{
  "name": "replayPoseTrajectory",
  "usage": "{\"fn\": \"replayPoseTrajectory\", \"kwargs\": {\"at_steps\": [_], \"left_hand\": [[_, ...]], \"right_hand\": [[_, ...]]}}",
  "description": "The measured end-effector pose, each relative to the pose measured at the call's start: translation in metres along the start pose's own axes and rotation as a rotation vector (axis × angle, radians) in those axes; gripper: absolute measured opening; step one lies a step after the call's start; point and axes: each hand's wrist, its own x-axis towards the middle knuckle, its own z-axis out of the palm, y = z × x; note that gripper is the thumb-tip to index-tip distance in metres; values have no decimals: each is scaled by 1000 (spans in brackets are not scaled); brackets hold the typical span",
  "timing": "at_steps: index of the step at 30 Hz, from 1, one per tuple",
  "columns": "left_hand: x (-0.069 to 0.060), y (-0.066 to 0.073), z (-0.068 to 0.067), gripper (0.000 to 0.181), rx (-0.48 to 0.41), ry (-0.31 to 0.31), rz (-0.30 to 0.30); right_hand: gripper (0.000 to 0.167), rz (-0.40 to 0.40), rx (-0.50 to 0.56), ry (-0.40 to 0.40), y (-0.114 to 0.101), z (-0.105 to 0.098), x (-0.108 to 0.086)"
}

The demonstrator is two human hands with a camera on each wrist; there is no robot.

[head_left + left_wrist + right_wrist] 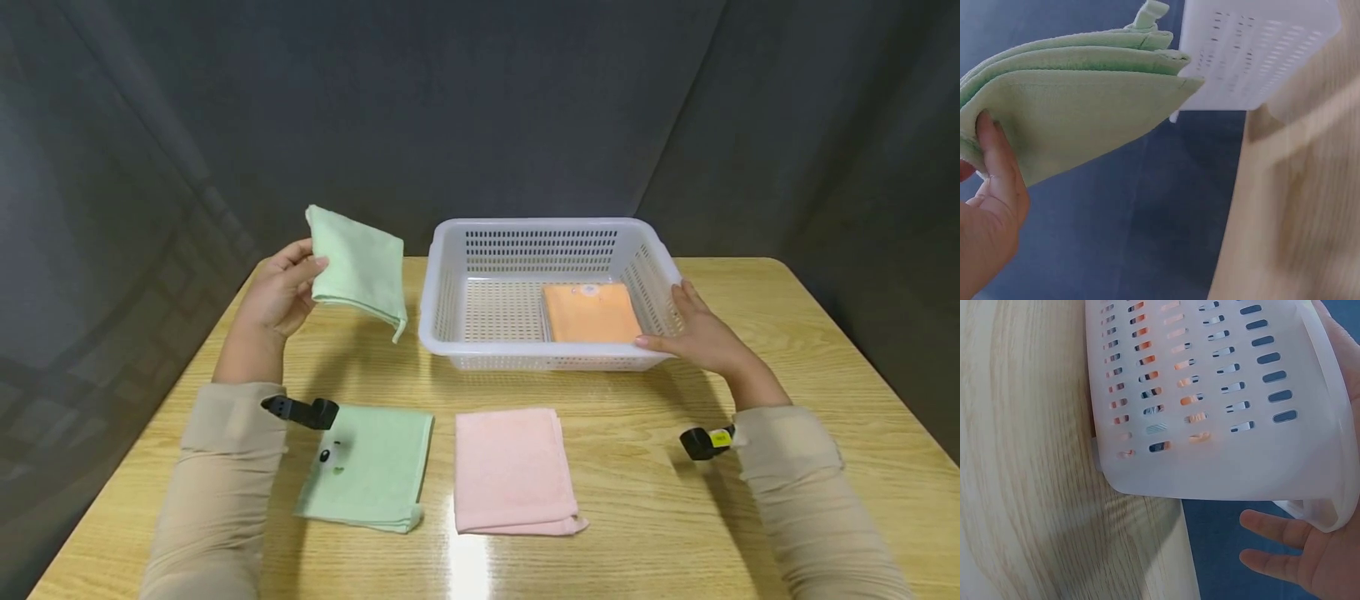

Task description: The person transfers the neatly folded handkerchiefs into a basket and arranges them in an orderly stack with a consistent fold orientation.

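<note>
My left hand (pixel 281 287) pinches a folded light green towel (pixel 360 262) by its left edge, raised above the table left of the basket. In the left wrist view, the green towel (pixel 1091 112) shows several layers and a small hanging loop at one corner. A white plastic basket (pixel 536 348) stands at the back of the table. My right hand (pixel 705 333) rests on its right front corner, thumb on the front rim and fingers along the side. Two straight fingers (pixel 1275 544) extend past the rim in the right wrist view. Inside the basket's right half lies a folded orange towel (pixel 592 315).
On the table (pixel 645 517), a second green towel (pixel 375 467) with a stitched face lies folded at front left, partly behind the left wrist's camera. Beside it lies a folded pink towel (pixel 513 471) with a corner loop. A dark curtain (pixel 525 108) hangs behind the table.
</note>
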Motion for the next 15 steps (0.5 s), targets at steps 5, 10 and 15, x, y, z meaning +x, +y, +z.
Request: {"fn": "replayPoseTrajectory", "kwargs": {"at_steps": [5,10,15], "left_hand": [[0,3,7,19,-22,-17,16],[-1,5,12,18,-23,-19,15],[-1,5,19,19,-23,-36,18]], "right_hand": [[109,4,-10,3,-1,0,0],[108,-11,-13,8,-1,-1,-1],[108,-18,2,8,-1,0,-1]]}}
